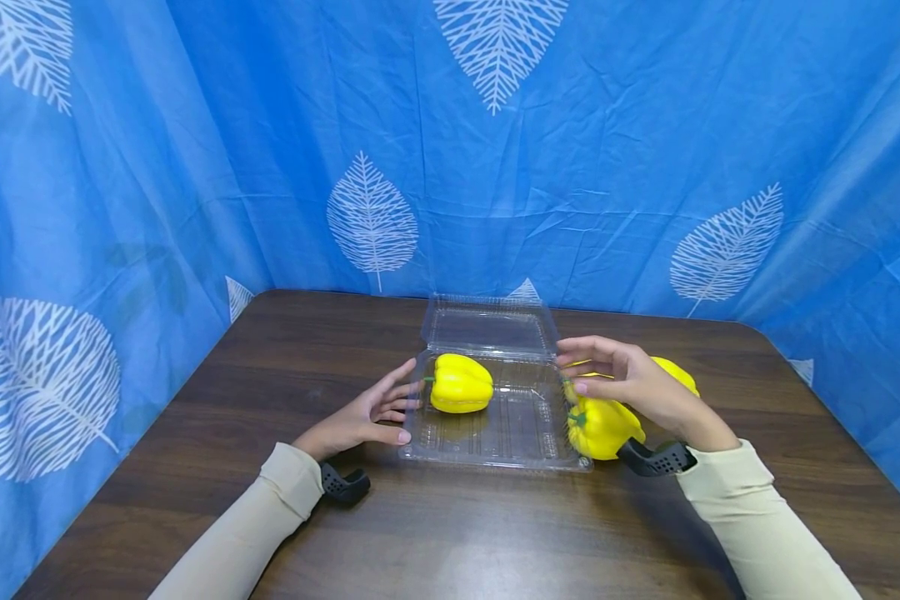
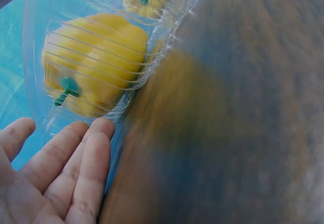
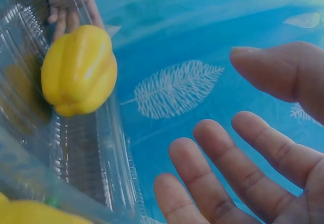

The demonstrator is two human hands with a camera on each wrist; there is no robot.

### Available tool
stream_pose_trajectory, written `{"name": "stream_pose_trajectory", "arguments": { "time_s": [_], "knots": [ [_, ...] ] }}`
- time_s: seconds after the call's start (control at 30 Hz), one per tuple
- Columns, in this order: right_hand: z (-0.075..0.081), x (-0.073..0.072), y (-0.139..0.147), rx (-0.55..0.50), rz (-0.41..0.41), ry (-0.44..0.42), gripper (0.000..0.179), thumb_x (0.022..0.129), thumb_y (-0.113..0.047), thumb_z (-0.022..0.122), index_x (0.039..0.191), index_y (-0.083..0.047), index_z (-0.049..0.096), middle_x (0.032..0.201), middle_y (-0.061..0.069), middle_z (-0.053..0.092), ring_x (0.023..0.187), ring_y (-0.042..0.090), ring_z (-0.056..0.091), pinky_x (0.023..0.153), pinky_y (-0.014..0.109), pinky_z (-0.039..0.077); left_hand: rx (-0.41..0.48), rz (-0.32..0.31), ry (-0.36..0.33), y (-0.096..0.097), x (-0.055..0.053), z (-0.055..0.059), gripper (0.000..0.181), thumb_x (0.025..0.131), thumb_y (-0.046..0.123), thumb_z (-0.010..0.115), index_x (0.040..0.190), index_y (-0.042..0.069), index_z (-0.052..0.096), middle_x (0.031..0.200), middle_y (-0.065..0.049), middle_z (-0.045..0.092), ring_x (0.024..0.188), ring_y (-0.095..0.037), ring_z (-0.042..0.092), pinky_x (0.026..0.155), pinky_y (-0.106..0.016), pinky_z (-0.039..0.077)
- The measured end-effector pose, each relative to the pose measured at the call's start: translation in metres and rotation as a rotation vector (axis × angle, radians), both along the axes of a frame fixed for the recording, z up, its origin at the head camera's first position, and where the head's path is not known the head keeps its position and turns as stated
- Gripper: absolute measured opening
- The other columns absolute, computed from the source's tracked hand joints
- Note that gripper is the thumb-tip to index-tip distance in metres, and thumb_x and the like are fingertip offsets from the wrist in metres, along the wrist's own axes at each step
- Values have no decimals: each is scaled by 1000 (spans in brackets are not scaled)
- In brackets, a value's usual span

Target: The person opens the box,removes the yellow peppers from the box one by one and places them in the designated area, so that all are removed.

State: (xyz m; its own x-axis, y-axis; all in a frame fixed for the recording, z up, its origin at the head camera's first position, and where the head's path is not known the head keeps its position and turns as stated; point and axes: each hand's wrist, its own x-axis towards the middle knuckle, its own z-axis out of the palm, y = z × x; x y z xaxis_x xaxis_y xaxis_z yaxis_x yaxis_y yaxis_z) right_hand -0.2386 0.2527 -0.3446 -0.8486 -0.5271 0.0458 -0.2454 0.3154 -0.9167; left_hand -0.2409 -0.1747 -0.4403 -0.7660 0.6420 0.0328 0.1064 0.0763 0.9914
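A clear plastic clamshell box [image 1: 513,425] lies on the table with its lid [image 1: 491,327] raised at the back. In its left part rests a yellow bell pepper [image 1: 461,385], green stem pointing left. My left hand [image 1: 371,414] is at the box's left side, fingers extended; in the left wrist view the fingertips come right up to the clear wall [image 2: 126,102]. My right hand [image 1: 622,377] is at the right side, above another yellow bell pepper [image 1: 603,429]; its fingers are extended with nothing between them, as the right wrist view shows.
Behind my right hand, another yellow bell pepper [image 1: 677,375] is partly hidden. The dark wooden table [image 1: 450,533] extends around the box. A blue curtain [image 1: 600,167] with white leaf prints hangs behind the table's far edge.
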Motion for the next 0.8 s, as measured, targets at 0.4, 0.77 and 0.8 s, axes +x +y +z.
{"name": "stream_pose_trajectory", "arguments": {
  "time_s": [0.4,0.77,0.8],
  "knots": [
    [-2,-20,-24,-13,39,-58,60,105,-11,71,158,3,48,150,34,57,136,50,59,104,42,59,3,-5,2,-1,0,-1,111,99,25,79,175,12,0,175,-28,23,156,-49,35,125,-65,31],
    [-9,-37,-45,-37,62,-125,62,104,-9,71,158,5,46,152,31,56,140,54,53,109,43,56,1,-6,-2,-1,0,0,112,98,27,80,175,13,0,176,-27,23,156,-49,35,125,-65,31],
    [-10,-39,-46,-38,66,-127,62,104,-9,71,158,6,45,152,32,56,140,54,53,109,45,55,1,-5,-1,-1,0,1,113,98,28,80,175,13,0,176,-27,23,156,-49,35,125,-65,31]
  ]
}}
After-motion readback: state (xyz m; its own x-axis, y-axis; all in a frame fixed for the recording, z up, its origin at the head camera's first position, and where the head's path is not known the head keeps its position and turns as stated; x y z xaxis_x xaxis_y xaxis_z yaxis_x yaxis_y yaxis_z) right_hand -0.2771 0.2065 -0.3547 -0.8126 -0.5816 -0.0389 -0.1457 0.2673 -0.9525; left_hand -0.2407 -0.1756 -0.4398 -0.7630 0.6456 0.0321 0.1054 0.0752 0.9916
